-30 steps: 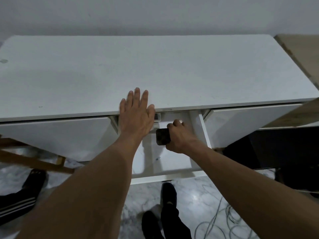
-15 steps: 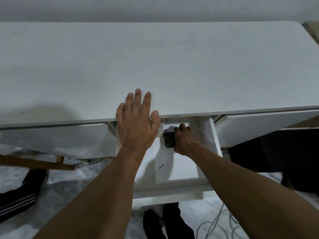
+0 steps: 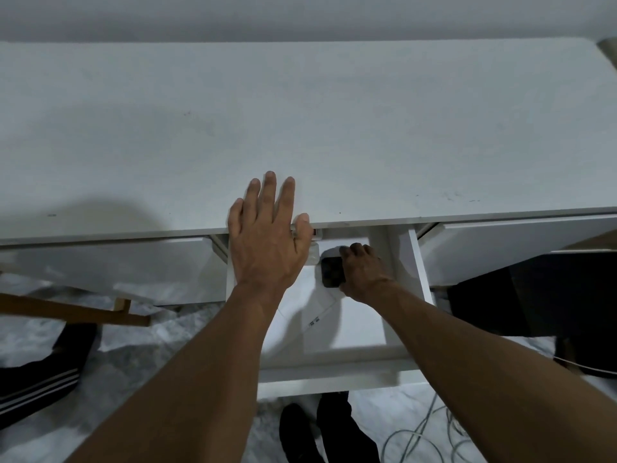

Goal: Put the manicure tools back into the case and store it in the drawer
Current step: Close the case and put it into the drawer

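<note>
Item: white desk (image 3: 334, 128), middle drawer (image 3: 360, 332) pulled out toward the viewer, front panel nearest the camera

Edges, clearance: drawer's right wall (image 3: 419, 259) upright, just beside the right hand; closed drawer fronts flank it on both sides; open white floor of the drawer lies between the hands and the front panel; a flat white paper (image 3: 310, 309) lies on that floor

Left hand (image 3: 267, 242): flat, fingers spread and released, palm over the desk's front edge, thumb hooked at the lip

Right hand (image 3: 362, 272): inside the drawer, fingers curled around the black case (image 3: 330, 270), which sits near the drawer's back, partly under the desktop overhang

Surface, room: desktop bare, faint scuffs; grey wall behind; marbled floor below with grey cables (image 3: 430, 436) at right, a wooden bar (image 3: 66, 310) at left, dark striped trouser leg (image 3: 36, 382) at lower left

Change: versus half a second earlier, case and right hand sit at much the same depth; the left hand's placement is unchanged
</note>
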Available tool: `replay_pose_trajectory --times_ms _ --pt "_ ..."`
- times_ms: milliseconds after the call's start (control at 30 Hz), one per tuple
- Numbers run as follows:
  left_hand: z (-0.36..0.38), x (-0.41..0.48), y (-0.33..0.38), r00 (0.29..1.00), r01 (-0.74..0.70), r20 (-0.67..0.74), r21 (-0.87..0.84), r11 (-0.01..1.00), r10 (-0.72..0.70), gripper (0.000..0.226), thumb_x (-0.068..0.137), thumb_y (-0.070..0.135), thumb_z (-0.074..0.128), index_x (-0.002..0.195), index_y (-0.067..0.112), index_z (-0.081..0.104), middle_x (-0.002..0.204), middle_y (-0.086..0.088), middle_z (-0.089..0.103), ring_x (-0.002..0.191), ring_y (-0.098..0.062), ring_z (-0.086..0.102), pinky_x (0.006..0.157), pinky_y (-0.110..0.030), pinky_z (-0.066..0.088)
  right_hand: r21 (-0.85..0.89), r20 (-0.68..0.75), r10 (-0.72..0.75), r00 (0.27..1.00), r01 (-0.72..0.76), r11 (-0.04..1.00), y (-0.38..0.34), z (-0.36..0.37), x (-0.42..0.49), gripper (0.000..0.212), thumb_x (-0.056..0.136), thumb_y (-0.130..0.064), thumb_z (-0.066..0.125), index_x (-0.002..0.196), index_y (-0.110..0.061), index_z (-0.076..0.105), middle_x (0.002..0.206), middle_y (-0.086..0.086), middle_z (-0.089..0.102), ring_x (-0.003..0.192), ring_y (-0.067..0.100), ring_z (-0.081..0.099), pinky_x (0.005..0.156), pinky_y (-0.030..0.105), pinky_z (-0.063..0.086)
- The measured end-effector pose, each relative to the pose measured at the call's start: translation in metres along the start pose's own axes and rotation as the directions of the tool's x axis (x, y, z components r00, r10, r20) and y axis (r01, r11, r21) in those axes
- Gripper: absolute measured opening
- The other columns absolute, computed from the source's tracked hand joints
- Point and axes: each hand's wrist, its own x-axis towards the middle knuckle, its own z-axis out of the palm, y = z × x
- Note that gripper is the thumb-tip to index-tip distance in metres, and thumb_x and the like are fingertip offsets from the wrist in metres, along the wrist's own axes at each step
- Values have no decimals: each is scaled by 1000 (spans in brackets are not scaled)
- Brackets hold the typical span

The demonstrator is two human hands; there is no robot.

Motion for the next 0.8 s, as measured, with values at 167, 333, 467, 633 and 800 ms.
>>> replay_pose_trajectory --times_ms 167,333,467,633,800 --pt "-13 -1 3 992 -6 123 11 1000 4 59 99 45 17 152 21 24 160 -7 22 147 -26 16 117 -45 13 28 -63 -5 998 7 1000 -3 -26 -27 62 85 -26 62 138 -7 37 140 14 42 132 34 34 107 45 39" --pt "-43 -14 9 959 -12 282 -30 999 20 60 101 44 17 154 16 7 163 -7 7 149 -25 3 119 -44 4 94 -158 -22 987 37 995 -7 -54 -76 54 88 -25 57 135 -5 40 139 15 46 131 33 37 107 44 39" --pt "-67 -65 18 947 -50 313 -66 997 68 60 102 41 21 154 15 5 163 -5 6 149 -22 2 120 -44 3 123 -236 -17 972 47 991 -9 -66 -125 46 91 -25 53 132 -5 43 137 14 49 126 31 42 105 41 40" --pt "-83 -133 19 942 -53 324 -124 991 91 60 101 44 17 154 15 11 162 -5 12 149 -22 7 119 -42 3 163 -266 -13 964 58 985 -8 -59 -177 51 92 -29 54 135 -5 42 141 14 47 132 30 38 108 43 39" --pt "-84 -188 21 925 -61 369 -103 993 95 78 87 56 -6 154 17 7 162 -4 6 149 -21 3 117 -38 -1 131 -257 -54 965 90 987 -10 -34 -218 52 93 -35 52 138 -10 39 145 11 44 132 29 39 108 45 39"
